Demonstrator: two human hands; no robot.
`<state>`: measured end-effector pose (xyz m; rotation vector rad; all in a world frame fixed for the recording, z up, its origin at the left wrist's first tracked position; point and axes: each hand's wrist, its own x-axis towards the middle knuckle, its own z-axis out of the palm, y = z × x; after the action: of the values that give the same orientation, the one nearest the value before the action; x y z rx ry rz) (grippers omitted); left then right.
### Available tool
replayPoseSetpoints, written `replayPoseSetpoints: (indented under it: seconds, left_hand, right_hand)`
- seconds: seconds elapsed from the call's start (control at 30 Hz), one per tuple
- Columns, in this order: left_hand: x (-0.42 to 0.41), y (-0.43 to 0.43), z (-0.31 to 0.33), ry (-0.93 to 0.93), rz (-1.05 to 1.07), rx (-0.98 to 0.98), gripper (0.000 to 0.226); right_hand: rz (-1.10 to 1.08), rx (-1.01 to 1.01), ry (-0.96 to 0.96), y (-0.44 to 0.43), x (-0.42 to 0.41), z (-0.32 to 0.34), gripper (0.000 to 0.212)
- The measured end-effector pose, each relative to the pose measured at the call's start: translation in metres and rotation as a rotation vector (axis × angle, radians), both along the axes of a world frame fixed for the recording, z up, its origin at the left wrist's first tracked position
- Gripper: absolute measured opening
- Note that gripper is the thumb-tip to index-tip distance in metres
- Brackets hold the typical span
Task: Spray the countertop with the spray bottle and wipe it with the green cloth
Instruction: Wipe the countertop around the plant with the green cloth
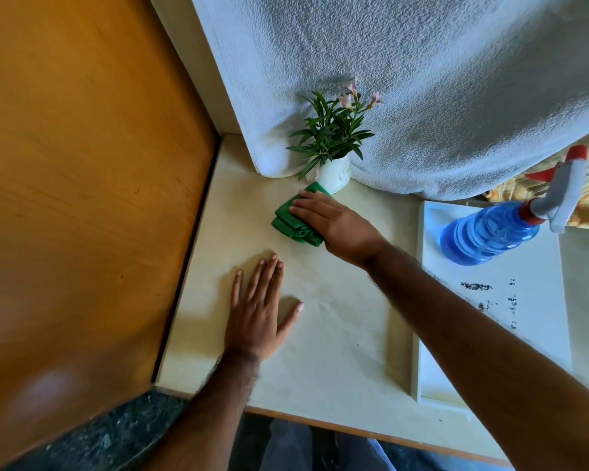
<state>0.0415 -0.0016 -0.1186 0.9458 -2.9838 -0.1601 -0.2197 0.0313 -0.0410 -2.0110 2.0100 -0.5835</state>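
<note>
My left hand rests flat on the pale cream counter, fingers straight, holding nothing. Step in hand: wiping. My right hand presses the folded green cloth under flat, extended fingers; the cloth protrudes left of them, just beside a white plant pot. The next stroke should steer clear of that pot. The blue plastic spray bottle sits well right of my fingers.

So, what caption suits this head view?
Right hand presses the green cloth on the countertop by a potted plant; left hand rests flat; spray bottle sits on a tray.
</note>
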Motion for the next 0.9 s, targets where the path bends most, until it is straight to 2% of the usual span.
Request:
replayPoseSetpoints:
  seconds: [0.17,0.27,0.47,0.63,0.7,0.77,0.9]
  left_hand:
    - [0.001,0.0,-0.001,0.007,-0.003,0.011,0.089]
    - [0.0,0.0,-0.001,0.002,-0.004,0.019,0.09]
    - [0.001,-0.002,-0.003,0.008,-0.01,0.006,0.089]
    - [0.002,-0.001,-0.004,0.002,-0.004,0.01,0.089]
    - [0.002,-0.002,-0.005,-0.007,-0.003,0.015,0.089]
    - [0.002,-0.003,-0.004,-0.013,-0.002,0.021,0.09]
    - [0.001,-0.003,-0.004,-0.01,-0.004,0.032,0.09]
  right_hand:
    - [0.008,0.034,0.038,-0.005,-0.01,-0.001,0.064]
    - [-0.055,0.119,-0.051,0.002,-0.007,-0.008,0.062]
    - [-0.219,0.207,-0.218,-0.005,-0.004,-0.006,0.072]
    - [-0.355,0.347,-0.334,-0.021,-0.005,0.019,0.053]
    - [-0.368,0.442,-0.311,-0.025,-0.006,0.03,0.038]
    - [-0.338,0.473,-0.239,-0.019,-0.006,0.04,0.032]
    - [-0.344,0.38,-0.104,0.022,-0.001,0.046,0.05]
